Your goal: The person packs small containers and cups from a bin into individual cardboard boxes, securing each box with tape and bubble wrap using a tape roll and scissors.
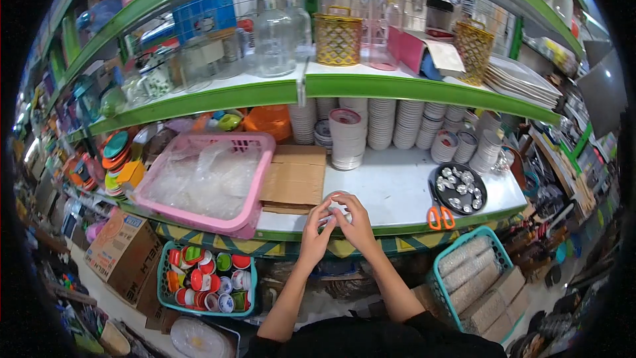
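Note:
My left hand [316, 231] and my right hand [355, 225] meet in front of the shelf's edge. Their fingers curve around a small, round, pale thing [340, 213] with a hint of red at its far rim; the fingers cover most of it, so its kind does not show. Just behind my left hand lies a flat piece of brown cardboard [295, 176]. Beyond my hands, a tall stack of white bowls [347, 142] stands on the white shelf [391, 182].
Left is a pink basket [250, 215] with clear plastic wrapping. At right lie orange-handled scissors [440, 219] and a black tray [468, 207] of shiny pieces. Below stand a teal basket [253, 278] of colorful dishes and another teal basket [442, 282] with wrapped stacks. A green shelf edge [424, 90] crosses above.

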Available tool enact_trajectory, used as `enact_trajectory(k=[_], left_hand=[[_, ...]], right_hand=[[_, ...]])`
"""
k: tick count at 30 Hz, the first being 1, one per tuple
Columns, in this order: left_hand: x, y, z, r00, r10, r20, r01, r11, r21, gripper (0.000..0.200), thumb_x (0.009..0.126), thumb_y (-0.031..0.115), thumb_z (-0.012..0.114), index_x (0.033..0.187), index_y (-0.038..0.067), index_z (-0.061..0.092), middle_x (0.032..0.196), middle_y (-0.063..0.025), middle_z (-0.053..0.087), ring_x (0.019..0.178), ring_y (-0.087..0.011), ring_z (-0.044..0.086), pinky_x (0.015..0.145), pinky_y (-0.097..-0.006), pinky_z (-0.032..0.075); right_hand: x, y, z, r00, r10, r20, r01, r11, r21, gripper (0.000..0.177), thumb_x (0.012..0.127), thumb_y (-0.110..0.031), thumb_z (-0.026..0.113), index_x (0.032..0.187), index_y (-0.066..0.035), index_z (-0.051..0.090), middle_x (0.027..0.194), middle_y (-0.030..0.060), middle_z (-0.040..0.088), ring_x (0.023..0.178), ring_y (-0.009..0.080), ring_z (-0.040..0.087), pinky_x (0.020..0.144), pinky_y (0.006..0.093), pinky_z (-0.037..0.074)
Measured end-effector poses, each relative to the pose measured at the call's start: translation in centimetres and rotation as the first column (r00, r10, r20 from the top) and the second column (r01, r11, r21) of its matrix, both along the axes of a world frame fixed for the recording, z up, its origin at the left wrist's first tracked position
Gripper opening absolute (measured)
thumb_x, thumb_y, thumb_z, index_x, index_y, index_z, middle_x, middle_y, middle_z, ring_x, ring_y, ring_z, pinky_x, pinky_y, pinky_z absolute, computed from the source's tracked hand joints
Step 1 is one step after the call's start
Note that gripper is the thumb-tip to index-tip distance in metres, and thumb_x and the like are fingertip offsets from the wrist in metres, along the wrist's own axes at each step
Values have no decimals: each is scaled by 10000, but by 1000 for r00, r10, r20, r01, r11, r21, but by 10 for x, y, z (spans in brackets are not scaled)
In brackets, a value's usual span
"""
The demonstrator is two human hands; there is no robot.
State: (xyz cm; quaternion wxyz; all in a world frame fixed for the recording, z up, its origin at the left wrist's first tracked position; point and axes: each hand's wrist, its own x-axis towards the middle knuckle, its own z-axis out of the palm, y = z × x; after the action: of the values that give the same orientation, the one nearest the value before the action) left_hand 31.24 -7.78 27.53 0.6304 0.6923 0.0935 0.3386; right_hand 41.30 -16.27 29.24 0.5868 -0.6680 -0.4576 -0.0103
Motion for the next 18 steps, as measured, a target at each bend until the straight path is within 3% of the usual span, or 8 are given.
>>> enact_trajectory(k=[4, 5, 7, 13, 15, 18], left_hand=[[-16, 20, -6, 994, 106, -3, -106, 994, 24, 431, 910, 153, 572, 1306, 28, 456, 1269, -103, 486, 1116, -199, 530, 906, -321, 435], [-19, 24, -7, 991, 136, -21, -135, 990, 28, 432, 909, 155, 575, 1305, 28, 457, 1261, -103, 487, 1117, -200, 527, 901, -320, 436], [-24, 31, -11, 983, 177, -41, -176, 984, 31, 434, 907, 158, 578, 1304, 28, 458, 1254, -104, 489, 1119, -201, 524, 897, -319, 438], [-32, 46, -23, 964, 254, -83, -252, 967, 42, 406, 892, 129, 584, 1279, 46, 493, 1266, -62, 497, 1132, -166, 498, 873, -296, 427], [-32, 50, -27, 954, 287, -89, -277, 955, 106, 385, 882, 115, 593, 1254, 53, 517, 1256, -46, 500, 1136, -160, 495, 868, -286, 421], [-33, 49, -25, 951, 289, -107, -282, 957, 71, 378, 864, 89, 599, 1235, 61, 532, 1256, -38, 497, 1147, -165, 486, 875, -292, 424]], right_hand=[[-7, 29, 1, 972, 25, 234, -14, 999, -49, 247, 817, -61, 592, 1061, -25, 585, 1147, 150, 553, 1094, 345, 512, 943, 411, 401], [-9, 36, 2, 971, 41, 235, -30, 998, -50, 247, 817, -61, 592, 1061, -25, 585, 1147, 150, 553, 1094, 345, 512, 943, 411, 401], [-11, 49, 3, 902, 45, 430, -16, 997, -70, 281, 809, -62, 599, 1089, -34, 594, 1200, 147, 549, 1134, 329, 504, 968, 418, 387], [-7, 73, -7, 797, 92, 596, 17, 984, -175, 291, 775, -82, 613, 1061, -26, 613, 1174, 115, 587, 1106, 308, 525, 944, 406, 405], [-2, 74, -11, 799, 91, 594, 13, 986, -168, 289, 772, -76, 612, 1056, -27, 615, 1153, 107, 602, 1088, 296, 538, 927, 399, 417], [3, 75, -13, 795, 89, 600, 6, 988, -153, 283, 763, -61, 608, 1044, -28, 620, 1123, 99, 624, 1045, 279, 565, 893, 384, 441]])
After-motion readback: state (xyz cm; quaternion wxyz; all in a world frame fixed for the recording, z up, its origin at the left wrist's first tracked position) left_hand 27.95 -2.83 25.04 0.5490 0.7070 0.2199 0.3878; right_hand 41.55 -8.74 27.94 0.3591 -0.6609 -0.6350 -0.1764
